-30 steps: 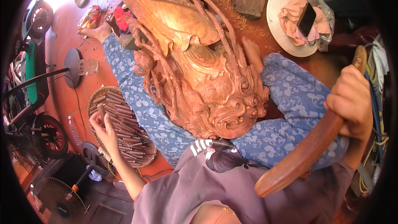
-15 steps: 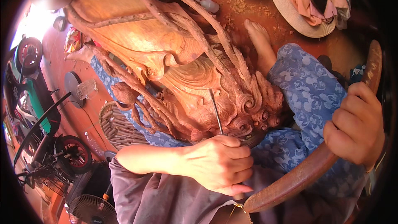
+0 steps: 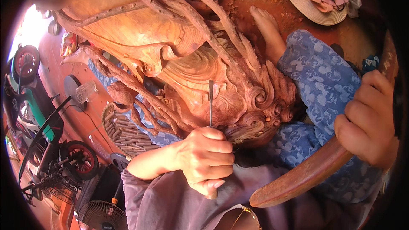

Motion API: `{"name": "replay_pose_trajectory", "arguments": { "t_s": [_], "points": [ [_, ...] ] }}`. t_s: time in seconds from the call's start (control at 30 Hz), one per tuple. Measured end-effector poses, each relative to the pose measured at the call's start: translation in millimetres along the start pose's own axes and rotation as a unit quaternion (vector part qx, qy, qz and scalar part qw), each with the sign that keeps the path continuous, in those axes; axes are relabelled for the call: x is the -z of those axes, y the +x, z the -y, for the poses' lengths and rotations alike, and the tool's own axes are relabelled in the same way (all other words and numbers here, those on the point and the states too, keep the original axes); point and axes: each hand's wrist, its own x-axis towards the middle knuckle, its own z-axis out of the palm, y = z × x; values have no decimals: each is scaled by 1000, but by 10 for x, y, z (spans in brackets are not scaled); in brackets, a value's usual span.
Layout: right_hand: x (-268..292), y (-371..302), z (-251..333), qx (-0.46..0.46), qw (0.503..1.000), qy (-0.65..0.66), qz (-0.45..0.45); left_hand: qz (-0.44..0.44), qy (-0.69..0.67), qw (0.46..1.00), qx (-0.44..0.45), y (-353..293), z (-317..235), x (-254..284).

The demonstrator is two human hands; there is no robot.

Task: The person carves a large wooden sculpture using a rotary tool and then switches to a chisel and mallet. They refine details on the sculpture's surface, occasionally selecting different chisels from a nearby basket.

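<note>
Basket (image 3: 105, 117): brown rods (image 3: 129, 138) (left hand (image 3: 206, 158) gripping chisel (image 3: 211, 106))

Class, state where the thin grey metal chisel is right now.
Near the middle of the head view, the chisel juts from the left hand over the carved reddish wooden sculpture, left of the curved brown wooden club.

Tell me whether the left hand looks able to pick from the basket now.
Probably not: the left hand is closed around a slim metal tool, though the basket sits open to its left.
</note>
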Motion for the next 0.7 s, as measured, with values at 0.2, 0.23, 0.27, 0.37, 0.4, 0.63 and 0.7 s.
{"name": "replay_pose_trajectory", "arguments": {
  "t_s": [0.2,0.23,0.27,0.37,0.4,0.63,0.7],
  "points": [
    [-35,25,23,-1,1000,4,1,5,-13,1000,3,-11,40,5],
    [-32,31,24,0,1000,3,1,6,-17,1000,5,-15,40,7],
    [-46,22,18,-4,1000,5,1,8,-23,1000,7,-20,51,6],
    [-65,19,5,-5,1000,5,1,12,-23,1000,4,-20,78,40],
    [-86,25,14,-6,1000,5,-2,6,-21,1000,7,-21,73,45],
    [-26,27,134,-14,1000,-11,12,-14,-48,999,-17,2,103,69],
    [-78,39,141,1,1000,-8,9,-13,-40,999,-5,-44,75,109]
  ]
}}
